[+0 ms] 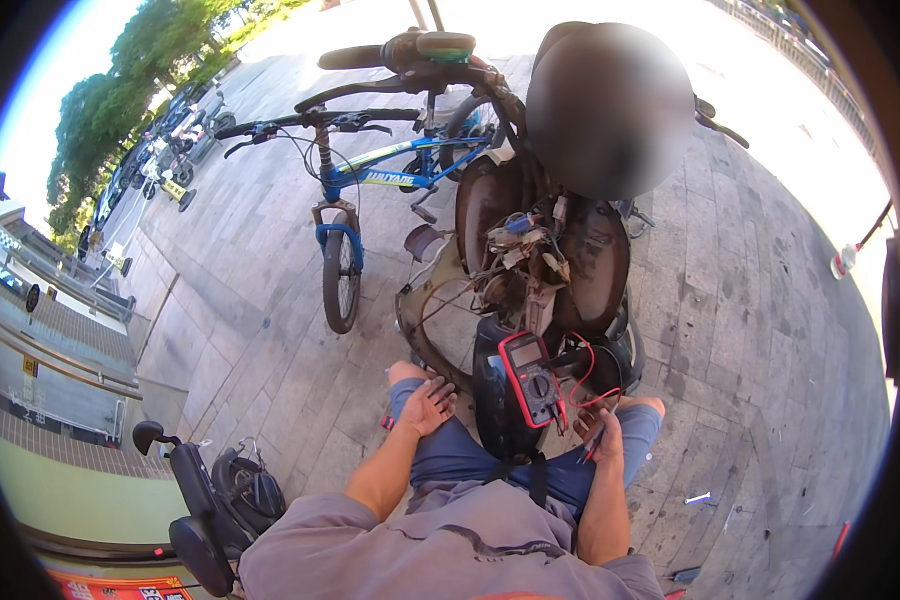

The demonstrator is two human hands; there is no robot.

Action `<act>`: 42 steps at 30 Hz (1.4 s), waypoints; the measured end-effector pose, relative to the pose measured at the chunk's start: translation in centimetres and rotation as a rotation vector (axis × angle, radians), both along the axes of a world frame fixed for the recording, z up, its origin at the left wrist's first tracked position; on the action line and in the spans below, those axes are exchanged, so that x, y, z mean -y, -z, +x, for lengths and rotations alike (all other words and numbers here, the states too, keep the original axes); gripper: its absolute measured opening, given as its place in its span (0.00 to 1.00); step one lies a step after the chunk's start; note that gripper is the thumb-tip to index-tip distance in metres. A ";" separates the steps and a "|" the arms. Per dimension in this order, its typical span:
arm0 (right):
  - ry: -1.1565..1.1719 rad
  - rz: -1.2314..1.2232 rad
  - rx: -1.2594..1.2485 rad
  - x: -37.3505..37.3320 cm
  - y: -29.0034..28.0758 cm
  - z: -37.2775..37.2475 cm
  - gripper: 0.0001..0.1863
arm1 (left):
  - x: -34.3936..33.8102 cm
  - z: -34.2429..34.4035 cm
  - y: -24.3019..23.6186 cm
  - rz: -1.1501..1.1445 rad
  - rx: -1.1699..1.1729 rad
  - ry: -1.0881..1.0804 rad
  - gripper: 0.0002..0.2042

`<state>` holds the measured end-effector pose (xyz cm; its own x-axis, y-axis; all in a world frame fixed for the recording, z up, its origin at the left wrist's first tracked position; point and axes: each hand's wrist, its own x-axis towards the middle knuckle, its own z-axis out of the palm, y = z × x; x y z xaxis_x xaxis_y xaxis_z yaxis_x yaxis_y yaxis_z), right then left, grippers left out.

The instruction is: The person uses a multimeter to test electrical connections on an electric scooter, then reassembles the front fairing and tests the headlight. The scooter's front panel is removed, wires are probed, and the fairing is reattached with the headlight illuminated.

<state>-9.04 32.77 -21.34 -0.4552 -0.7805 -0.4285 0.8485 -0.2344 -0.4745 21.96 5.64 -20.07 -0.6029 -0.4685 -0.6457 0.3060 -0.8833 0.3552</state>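
As the head view looks down on us, multimeter: we have the red-and-black multimeter in front of us between our knees, a little right of our midline; take it as the hub of the clock, twelve being straight ahead.
Multimeter's heading: its long axis runs from about eleven to five, screen end at eleven, away from us, dial end at five, toward us.
Multimeter's perch: it appears to lie on the black curved part of the stripped scooter, though its underside is hidden from us; we judge it sits there face up so that we can read it with neither hand holding it.
Right hand: at four o'clock, just beside the meter, our right hand has its fingers curled and closed on a test probe; whether it grips both probes we cannot tell. Probably we hold it this close to keep slack in the lead.
Red lead: the red lead loops out on the meter's three o'clock side.
Left hand: between eight and nine, our left hand rests palm up on our left knee, fingers loosely apart and holding nothing, seemingly just parked.
Wiring: at twelve, the bared wiring bunches between the scooter's dark panels.
Bicycle: toward eleven stands a blue bicycle.
Wrench: at four, well beyond our right hand, a wrench lies on the paving.
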 end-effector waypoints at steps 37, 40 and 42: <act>0.003 -0.058 -0.038 1.1 -1.1 -0.1 0.15 | 16.9 -26.0 -55.7 -2.656 1.148 0.860 0.23; 0.000 -0.034 -0.032 1.2 -1.3 -0.1 0.14 | 16.8 -26.3 -55.9 -2.633 1.118 0.906 0.22; 0.004 -0.057 -0.019 1.3 -1.4 -0.1 0.14 | 16.8 -26.4 -56.0 -2.610 1.145 0.934 0.22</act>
<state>-9.15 31.47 -19.91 -0.4662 -0.8015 -0.3746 0.8382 -0.2647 -0.4768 -4.43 -11.14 35.91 -0.9553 -0.2768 0.1036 -0.2927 0.9348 -0.2014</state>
